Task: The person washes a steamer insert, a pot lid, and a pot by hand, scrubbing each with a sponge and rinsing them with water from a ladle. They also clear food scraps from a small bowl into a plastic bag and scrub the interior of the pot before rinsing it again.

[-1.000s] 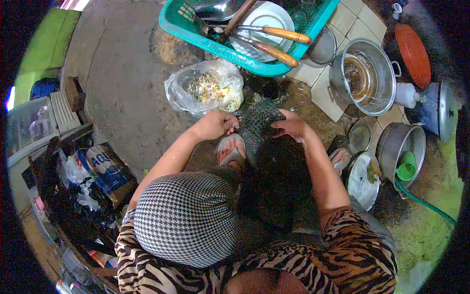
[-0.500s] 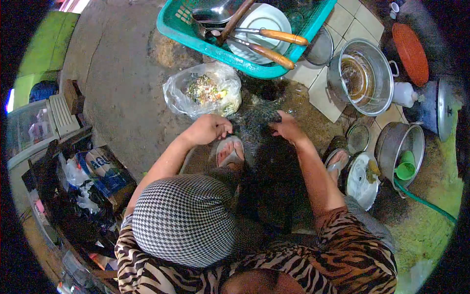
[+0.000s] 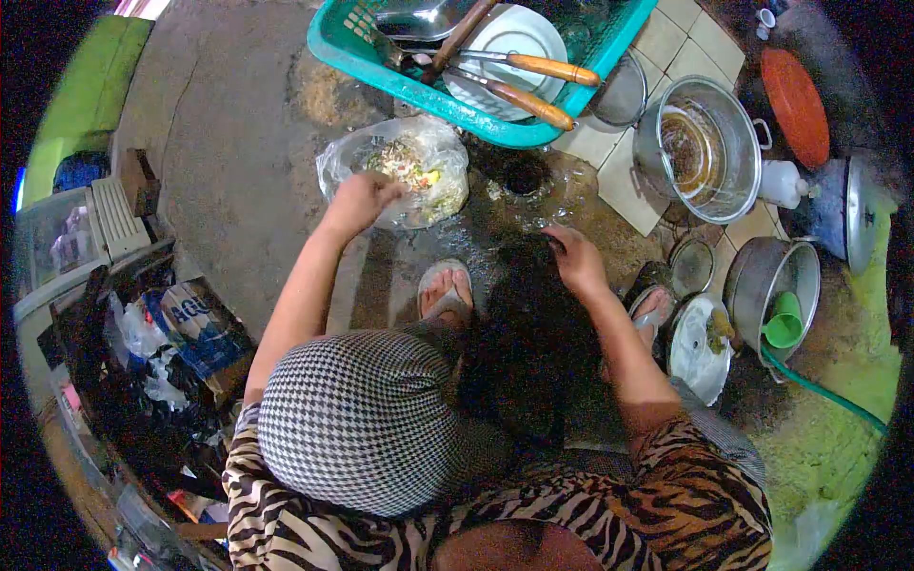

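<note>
Head view: upper centre of the frame, the left hand (image 3: 365,202) has curled fingers over the lower-left part of a clear plastic bag (image 3: 449,145) holding food scraps (image 3: 411,169); whether it grips anything I cannot tell. Right of centre, below a dark hole (image 3: 525,175), the right hand (image 3: 575,261) is partly closed, its grasp equally unclear.

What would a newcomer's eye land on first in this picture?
Probably the big teal basket at the top centre, with a white plate and wooden-handled utensils in it. Next might be the clear plastic bag of colourful scraps on the floor, just below the basket in the view. The black-and-white patterned cloth over the bent left knee, lower left of centre, also stands out.
</note>
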`<action>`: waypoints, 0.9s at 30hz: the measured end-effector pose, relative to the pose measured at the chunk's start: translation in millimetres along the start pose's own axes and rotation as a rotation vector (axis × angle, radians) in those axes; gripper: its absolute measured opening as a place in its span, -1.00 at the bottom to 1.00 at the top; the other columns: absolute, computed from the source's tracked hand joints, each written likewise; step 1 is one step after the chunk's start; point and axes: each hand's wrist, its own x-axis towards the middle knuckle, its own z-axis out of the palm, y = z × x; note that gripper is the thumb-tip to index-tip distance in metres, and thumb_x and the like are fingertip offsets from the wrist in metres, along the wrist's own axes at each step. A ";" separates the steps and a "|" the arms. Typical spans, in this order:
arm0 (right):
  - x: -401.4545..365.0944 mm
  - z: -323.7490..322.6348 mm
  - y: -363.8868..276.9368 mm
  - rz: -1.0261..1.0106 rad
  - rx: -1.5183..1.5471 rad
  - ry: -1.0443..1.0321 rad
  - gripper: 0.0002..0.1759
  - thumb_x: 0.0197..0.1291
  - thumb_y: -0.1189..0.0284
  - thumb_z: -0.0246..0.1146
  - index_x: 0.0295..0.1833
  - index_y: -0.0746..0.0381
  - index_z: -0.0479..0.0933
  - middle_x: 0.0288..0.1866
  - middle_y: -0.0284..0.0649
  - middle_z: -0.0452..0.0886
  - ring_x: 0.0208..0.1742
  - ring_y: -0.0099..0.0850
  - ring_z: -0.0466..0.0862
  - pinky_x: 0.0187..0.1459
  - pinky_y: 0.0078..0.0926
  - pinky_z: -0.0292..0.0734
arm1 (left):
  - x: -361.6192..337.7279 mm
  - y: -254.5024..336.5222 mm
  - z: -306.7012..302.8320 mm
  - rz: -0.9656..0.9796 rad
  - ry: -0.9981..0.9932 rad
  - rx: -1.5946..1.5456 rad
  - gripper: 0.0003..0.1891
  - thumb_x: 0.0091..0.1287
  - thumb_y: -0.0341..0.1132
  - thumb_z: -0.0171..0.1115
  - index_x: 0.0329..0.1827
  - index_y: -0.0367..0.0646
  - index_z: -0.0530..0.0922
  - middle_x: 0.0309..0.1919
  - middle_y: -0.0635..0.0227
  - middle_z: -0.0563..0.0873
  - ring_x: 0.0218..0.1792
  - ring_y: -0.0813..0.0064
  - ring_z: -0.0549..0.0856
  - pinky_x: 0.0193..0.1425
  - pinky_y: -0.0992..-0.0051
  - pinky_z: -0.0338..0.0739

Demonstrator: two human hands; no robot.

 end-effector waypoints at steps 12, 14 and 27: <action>33.8 18.8 -23.7 -0.253 -0.060 0.060 -0.67 0.05 0.63 0.05 -0.04 0.19 0.53 -0.08 -0.08 0.58 -0.01 -0.08 0.55 0.02 -0.27 0.45 | -24.6 50.8 54.2 0.556 -0.023 -0.226 -0.66 0.09 -0.44 0.17 -0.01 -0.21 0.50 -0.03 0.08 0.56 -0.01 0.22 0.57 0.07 0.30 0.43; 36.7 21.2 -26.4 -0.275 0.004 0.046 -0.69 0.04 0.62 0.09 -0.06 0.21 0.53 -0.11 -0.09 0.59 -0.05 -0.10 0.56 -0.02 -0.32 0.45 | -25.8 54.6 65.5 0.386 -0.272 -0.469 -0.74 0.22 -0.38 0.19 -0.02 -0.17 0.54 -0.08 0.17 0.61 -0.05 0.39 0.59 0.06 0.37 0.45; 34.9 34.1 14.0 0.251 0.368 -0.460 -0.57 0.08 0.57 0.21 0.12 0.33 0.40 -0.07 -0.04 0.59 -0.06 -0.34 0.61 -0.13 -0.32 0.58 | -12.4 23.5 61.3 0.041 -0.157 -0.836 -0.81 0.34 -0.34 0.09 -0.14 -0.28 0.52 -0.38 0.46 0.58 -0.34 0.63 0.51 -0.16 0.58 0.44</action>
